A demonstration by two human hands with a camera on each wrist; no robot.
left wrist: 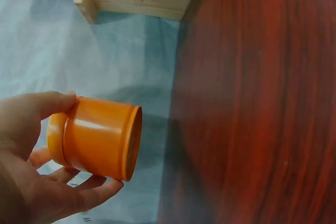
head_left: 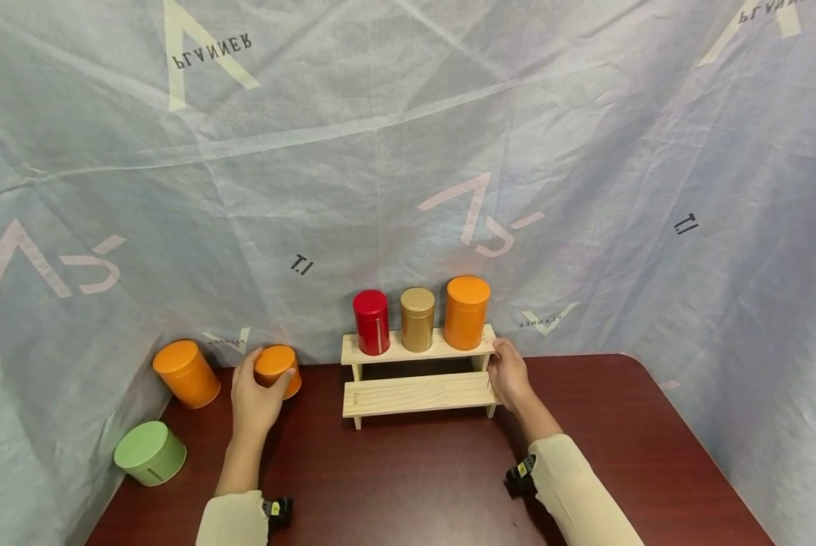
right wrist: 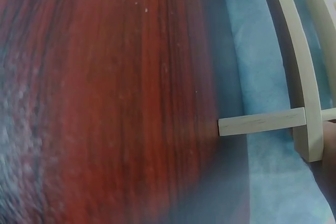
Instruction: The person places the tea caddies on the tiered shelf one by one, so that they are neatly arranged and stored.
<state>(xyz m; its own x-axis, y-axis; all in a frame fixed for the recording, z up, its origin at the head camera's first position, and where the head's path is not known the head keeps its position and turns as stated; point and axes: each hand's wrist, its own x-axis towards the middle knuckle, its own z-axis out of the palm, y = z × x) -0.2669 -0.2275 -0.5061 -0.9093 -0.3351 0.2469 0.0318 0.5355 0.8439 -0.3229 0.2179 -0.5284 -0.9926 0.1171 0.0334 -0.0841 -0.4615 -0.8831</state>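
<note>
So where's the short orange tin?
In the head view, the short orange tin is in the left hand, left of the wooden rack and right of another orange tin.

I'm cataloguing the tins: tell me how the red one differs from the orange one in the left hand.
The red tin is slimmer; the orange tin is stubbier. The red tin stands on the upper shelf; the left hand grips the orange tin. Both are cylindrical.

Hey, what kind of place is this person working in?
Probably a makeshift recording corner: printed grey sheeting hangs behind a reddish-brown wood-grain table, and black wrist-worn devices are in view.
</note>
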